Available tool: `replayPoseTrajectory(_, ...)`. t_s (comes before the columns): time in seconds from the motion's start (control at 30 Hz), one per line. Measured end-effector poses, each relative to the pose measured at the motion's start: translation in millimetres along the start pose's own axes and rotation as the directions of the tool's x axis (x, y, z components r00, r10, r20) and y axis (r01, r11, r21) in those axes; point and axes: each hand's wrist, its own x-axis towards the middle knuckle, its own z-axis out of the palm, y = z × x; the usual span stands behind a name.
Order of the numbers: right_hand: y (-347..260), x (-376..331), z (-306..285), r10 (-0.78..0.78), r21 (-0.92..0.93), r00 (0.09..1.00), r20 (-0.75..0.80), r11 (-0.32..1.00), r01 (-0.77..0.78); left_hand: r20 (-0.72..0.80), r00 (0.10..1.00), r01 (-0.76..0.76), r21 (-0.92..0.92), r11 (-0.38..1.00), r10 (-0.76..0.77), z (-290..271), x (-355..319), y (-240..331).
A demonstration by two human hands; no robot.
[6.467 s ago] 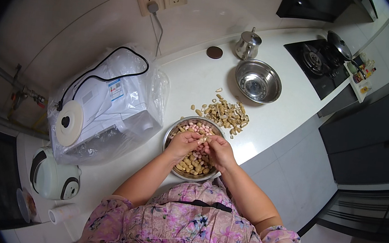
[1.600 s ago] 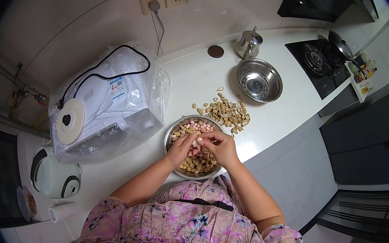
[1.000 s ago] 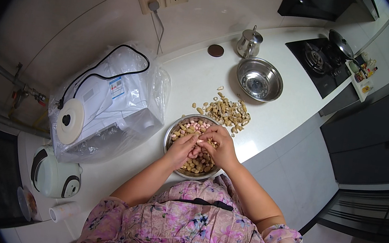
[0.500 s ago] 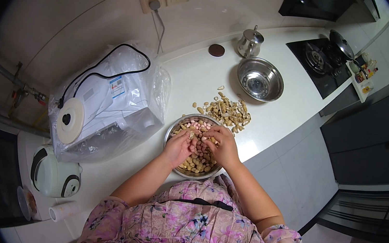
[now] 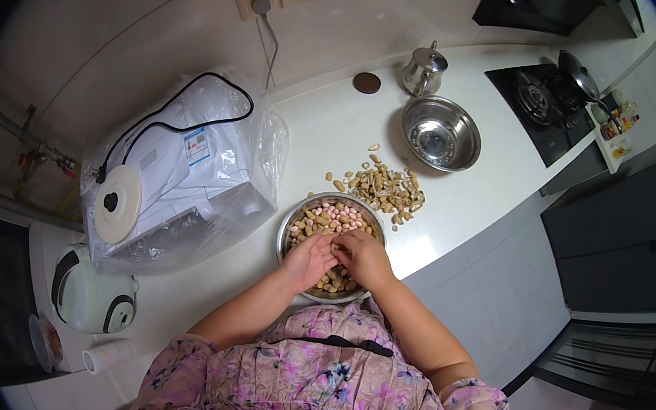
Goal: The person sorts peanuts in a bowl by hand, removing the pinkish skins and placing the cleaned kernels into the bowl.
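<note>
Both my hands meet above a steel bowl (image 5: 283, 242) of unshelled peanuts (image 5: 311, 223) and pink shelled kernels (image 5: 336, 209). My left hand (image 5: 307, 262) is turned palm up, its fingers stretched out toward the right. Over its fingertips, my right hand (image 5: 366, 260) has its fingers pinched together. Whatever lies between those fingers is too small and too covered to make out. Just beyond the bowl, a loose pile of broken peanut shells (image 5: 389, 188) is spread on the white counter.
An empty-looking steel basin (image 5: 441, 134) stands past the shells, near a metal pot (image 5: 425, 69) and a brown round lid (image 5: 367, 83). At left sits a plastic-wrapped white appliance (image 5: 186, 163) with a rice cooker (image 5: 92, 291) nearer. A gas stove (image 5: 538, 104) is far right.
My hands have drawn closer together and slightly nearer to me. The left fingers have straightened, while the right ones have come over the left fingertips. More of the bowl's far contents shows.
</note>
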Motion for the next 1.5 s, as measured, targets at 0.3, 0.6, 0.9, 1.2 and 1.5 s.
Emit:
replayPoseTrajectory(0.3, 51, 20, -16, 0.299, 0.032, 0.944, -0.138, 0.954, -0.298, -0.098, 0.983, -0.146, 0.115, 0.983, 0.158, -7, -1, 17)
replayPoseTrajectory(0.6, 98, 35, -37, 0.212, -0.073, 0.919, -0.334, 0.966, -0.249, -0.243, 0.920, -0.279, 0.144, 0.949, 0.307, -24, -6, 41)
replayPoseTrajectory(0.9, 59, -2, -39, 0.214, -0.212, 0.963, 0.163, 0.961, -0.177, -0.253, 0.916, -0.234, 0.292, 0.927, 0.312, -44, -24, 43)
replayPoseTrajectory(1.2, 35, -14, -50, 0.331, -0.493, 0.924, 0.191, 0.846, -0.202, -0.251, 0.931, -0.181, 0.315, 0.932, 0.266, -34, -25, 35)
replayPoseTrajectory(1.5, 42, -19, -43, 0.252, -0.096, 0.958, 0.135, 0.966, -0.241, -0.112, 0.981, -0.086, 0.477, 0.875, 0.158, -18, -20, 16)
